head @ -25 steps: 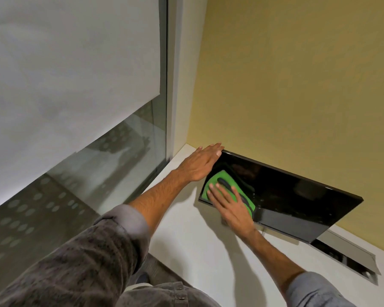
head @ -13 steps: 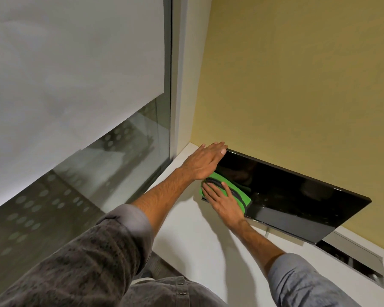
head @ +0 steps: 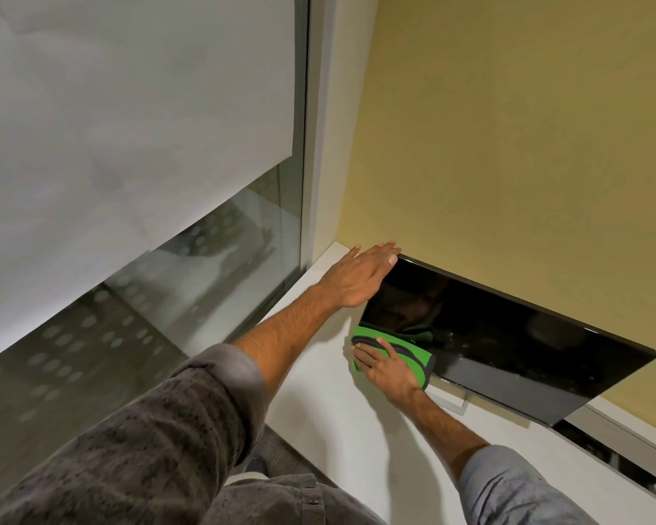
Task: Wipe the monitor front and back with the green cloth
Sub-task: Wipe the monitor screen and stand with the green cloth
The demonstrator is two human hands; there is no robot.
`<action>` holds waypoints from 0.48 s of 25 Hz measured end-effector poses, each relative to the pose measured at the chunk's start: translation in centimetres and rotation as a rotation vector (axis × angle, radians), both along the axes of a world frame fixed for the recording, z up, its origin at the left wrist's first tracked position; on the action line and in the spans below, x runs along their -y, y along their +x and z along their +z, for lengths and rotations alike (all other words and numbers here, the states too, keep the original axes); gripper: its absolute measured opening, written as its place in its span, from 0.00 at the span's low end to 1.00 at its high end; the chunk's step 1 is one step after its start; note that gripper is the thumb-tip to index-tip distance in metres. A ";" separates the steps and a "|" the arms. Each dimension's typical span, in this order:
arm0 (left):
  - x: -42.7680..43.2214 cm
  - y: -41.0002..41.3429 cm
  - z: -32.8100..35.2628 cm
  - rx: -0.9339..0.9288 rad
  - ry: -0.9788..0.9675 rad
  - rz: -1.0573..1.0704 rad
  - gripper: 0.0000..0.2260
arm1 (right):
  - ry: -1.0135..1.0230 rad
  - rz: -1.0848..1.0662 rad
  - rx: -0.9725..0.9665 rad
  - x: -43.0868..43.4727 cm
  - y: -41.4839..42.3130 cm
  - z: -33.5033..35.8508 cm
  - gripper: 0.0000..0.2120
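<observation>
A black flat monitor [head: 508,342] stands on the white desk [head: 319,430] against the yellow wall, its dark screen facing me. My left hand [head: 356,278] lies flat over the monitor's top left corner, fingers together. My right hand [head: 387,367] presses the green cloth [head: 413,354] with its dark edge band against the screen's lower left corner; part of the cloth hangs past the bottom bezel. The monitor's back is hidden.
A glass partition [head: 205,278] with a white blind [head: 129,108] runs along the left. A grey cable-tray flap [head: 622,437] sits open in the desk at the right, behind the monitor's base. The yellow wall [head: 527,145] stands close behind the monitor.
My right hand has slid the green cloth down and left across the screen, from the left part of the panel to its lower left corner. My left hand stays on the top corner.
</observation>
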State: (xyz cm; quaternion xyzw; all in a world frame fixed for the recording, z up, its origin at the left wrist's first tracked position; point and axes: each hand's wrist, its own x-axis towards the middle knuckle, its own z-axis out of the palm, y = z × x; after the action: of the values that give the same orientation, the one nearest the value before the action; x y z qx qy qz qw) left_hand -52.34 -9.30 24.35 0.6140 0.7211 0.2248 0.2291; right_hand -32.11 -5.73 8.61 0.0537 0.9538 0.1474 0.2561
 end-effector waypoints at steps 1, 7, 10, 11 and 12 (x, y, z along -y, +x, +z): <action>0.1 -0.2 -0.1 0.007 0.002 0.002 0.31 | 0.028 0.027 -0.061 -0.7 0.4 0.2 0.48; -0.9 0.0 -0.4 -0.012 0.037 -0.054 0.31 | 0.130 -0.180 -0.585 -4.9 0.4 6.3 0.53; -0.9 0.0 -0.7 -0.014 0.048 -0.025 0.31 | 0.161 -0.173 -0.609 -4.9 -0.2 6.3 0.52; -0.9 -0.3 -0.8 -0.007 0.053 -0.020 0.31 | 0.146 -0.146 -0.588 -4.6 -0.4 5.9 0.51; -0.8 -0.6 -1.0 -0.006 0.055 -0.015 0.31 | 0.129 -0.119 -0.558 -4.2 -0.3 5.2 0.50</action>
State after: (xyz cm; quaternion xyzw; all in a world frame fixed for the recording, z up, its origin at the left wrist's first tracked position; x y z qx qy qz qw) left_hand -52.89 -8.54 23.38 0.6263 0.7106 0.2409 0.2118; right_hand -32.40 -1.53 13.76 0.1644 0.9712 0.1722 -0.0119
